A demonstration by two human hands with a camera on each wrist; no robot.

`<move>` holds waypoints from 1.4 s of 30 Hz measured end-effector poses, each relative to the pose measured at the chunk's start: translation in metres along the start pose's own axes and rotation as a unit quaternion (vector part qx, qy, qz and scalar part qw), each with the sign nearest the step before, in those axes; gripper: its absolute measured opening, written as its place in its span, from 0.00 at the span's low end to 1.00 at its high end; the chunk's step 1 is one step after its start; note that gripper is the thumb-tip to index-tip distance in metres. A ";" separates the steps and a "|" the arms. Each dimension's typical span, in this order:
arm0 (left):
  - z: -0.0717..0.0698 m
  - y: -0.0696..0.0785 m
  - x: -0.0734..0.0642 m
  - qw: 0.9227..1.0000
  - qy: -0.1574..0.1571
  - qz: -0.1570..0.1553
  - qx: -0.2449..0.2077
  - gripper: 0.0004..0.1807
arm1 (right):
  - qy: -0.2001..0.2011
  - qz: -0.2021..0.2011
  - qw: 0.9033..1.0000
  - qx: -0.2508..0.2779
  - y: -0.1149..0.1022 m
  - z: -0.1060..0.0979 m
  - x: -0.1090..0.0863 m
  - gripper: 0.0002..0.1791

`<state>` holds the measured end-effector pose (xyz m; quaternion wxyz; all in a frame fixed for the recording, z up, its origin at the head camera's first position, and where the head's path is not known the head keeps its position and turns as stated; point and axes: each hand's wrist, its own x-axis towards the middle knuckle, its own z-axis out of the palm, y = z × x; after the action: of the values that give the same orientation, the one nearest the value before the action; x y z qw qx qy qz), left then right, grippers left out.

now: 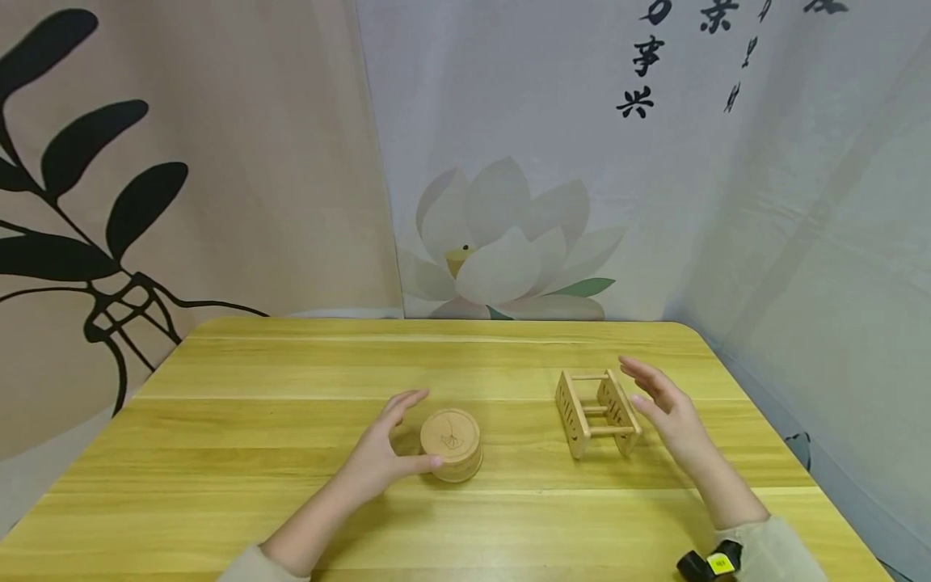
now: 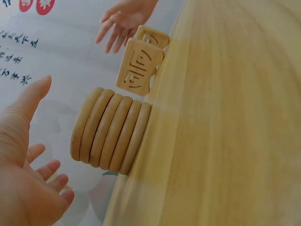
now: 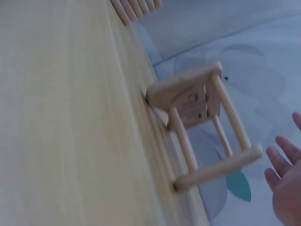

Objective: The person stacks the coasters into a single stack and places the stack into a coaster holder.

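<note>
A stack of several round wooden coasters (image 1: 452,440) stands on the table, the top one bearing a thin line drawing. My left hand (image 1: 378,461) is just left of it with fingers and thumb spread. In the left wrist view a gap shows between that hand (image 2: 28,174) and the coasters (image 2: 110,132). Farther right is a small wooden coaster rack (image 1: 572,416), two cut-out side panels joined by rods. Beside its right panel my right hand (image 1: 672,416) hovers with loosely bent fingers. The right wrist view shows this hand (image 3: 288,190) apart from the rack (image 3: 218,168).
Both things stand on a light wood-grain table (image 1: 218,453) with rounded far corners. Behind it hangs a printed cloth (image 1: 509,97) with a lotus and black characters. A black strap with a yellow label (image 1: 720,563) sits at the right sleeve.
</note>
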<state>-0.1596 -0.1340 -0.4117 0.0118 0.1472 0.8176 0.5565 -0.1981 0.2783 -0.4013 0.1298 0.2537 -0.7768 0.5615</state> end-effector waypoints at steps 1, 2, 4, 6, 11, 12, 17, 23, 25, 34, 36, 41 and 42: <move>0.000 0.000 0.000 1.000 0.001 0.000 0.000 0.50 | 0.003 -0.009 1.000 0.004 -0.002 0.002 0.001 0.25; 0.000 0.000 -0.001 1.000 0.001 -0.002 0.000 0.50 | 0.005 -0.019 1.000 0.010 -0.005 0.005 0.001 0.25; 0.001 -0.001 -0.002 1.000 0.004 -0.008 0.000 0.50 | 0.003 -0.034 0.999 0.019 -0.009 0.010 0.001 0.26; 0.002 -0.002 -0.004 1.000 0.006 -0.018 0.001 0.50 | -0.004 -0.045 0.999 0.023 -0.014 0.015 0.001 0.27; 0.004 -0.003 -0.007 0.999 0.010 -0.038 0.000 0.50 | -0.018 -0.054 0.998 0.031 -0.028 0.029 -0.001 0.28; 0.004 -0.003 -0.008 0.999 0.009 -0.039 -0.002 0.51 | -0.019 -0.054 0.998 0.034 -0.031 0.031 -0.002 0.29; 0.003 -0.003 -0.012 0.999 0.002 -0.045 -0.007 0.50 | -0.034 -0.058 0.997 0.043 -0.041 0.046 -0.004 0.30; 0.006 -0.010 -0.014 0.999 -0.005 -0.044 -0.013 0.49 | -0.060 -0.070 0.995 0.037 -0.049 0.065 -0.008 0.32; 0.009 -0.012 -0.014 0.999 -0.002 -0.042 -0.021 0.49 | -0.068 -0.064 0.995 0.032 -0.049 0.072 -0.010 0.33; 0.013 -0.018 -0.013 0.998 0.002 -0.040 -0.038 0.49 | -0.092 -0.029 0.995 0.008 -0.044 0.100 -0.013 0.35; 0.013 -0.020 -0.013 0.999 0.000 -0.039 -0.037 0.48 | -0.095 -0.032 0.995 0.004 -0.043 0.105 -0.012 0.35; 0.014 -0.022 -0.012 0.999 0.003 -0.033 -0.044 0.48 | -0.109 -0.021 0.994 0.004 -0.042 0.118 -0.011 0.36; 0.014 -0.022 -0.012 0.998 0.003 -0.033 -0.047 0.48 | -0.113 -0.020 0.993 0.003 -0.042 0.120 -0.011 0.36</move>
<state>-0.1504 -0.1322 -0.4391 0.0342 0.1177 0.7950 0.5941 -0.1559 0.1586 -0.4130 0.0511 0.3315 -0.7795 0.5291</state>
